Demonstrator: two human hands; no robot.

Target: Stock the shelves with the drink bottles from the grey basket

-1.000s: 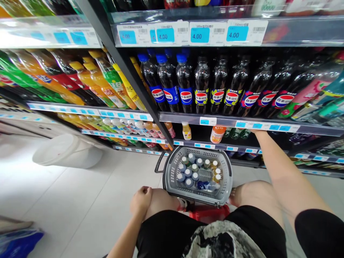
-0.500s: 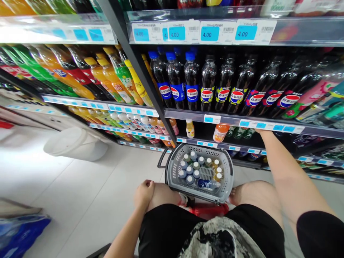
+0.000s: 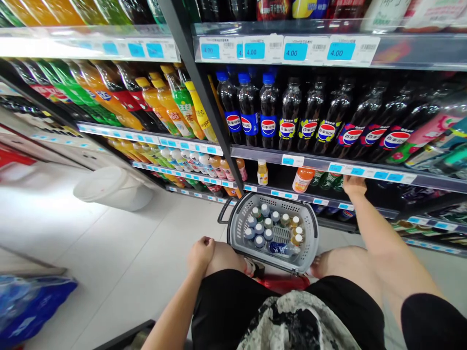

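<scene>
I am crouched in front of a drinks shelf. My left hand point(image 3: 201, 253) rests on my left knee with its fingers curled shut and nothing in it. My right hand point(image 3: 354, 186) reaches into the lower shelf, under the row of cola bottles point(image 3: 292, 121), beside some green bottles point(image 3: 327, 181). Its fingers are hidden by the shelf edge, so I cannot tell whether it holds anything. A grey plastic basket point(image 3: 310, 228) sits on the floor between my knees, holding several small capped bottles point(image 3: 263, 226).
An orange juice bottle point(image 3: 302, 179) and a small yellow bottle point(image 3: 261, 172) stand on the lower shelf. A white bucket point(image 3: 113, 187) lies by the left shelving. A blue bag point(image 3: 29, 304) sits at the lower left. Something red point(image 3: 284, 283) lies under the basket.
My right hand has drawn back out of the shelf and its back now shows. The view has shifted, so everything sits further right. My left hand stays on the knee.
</scene>
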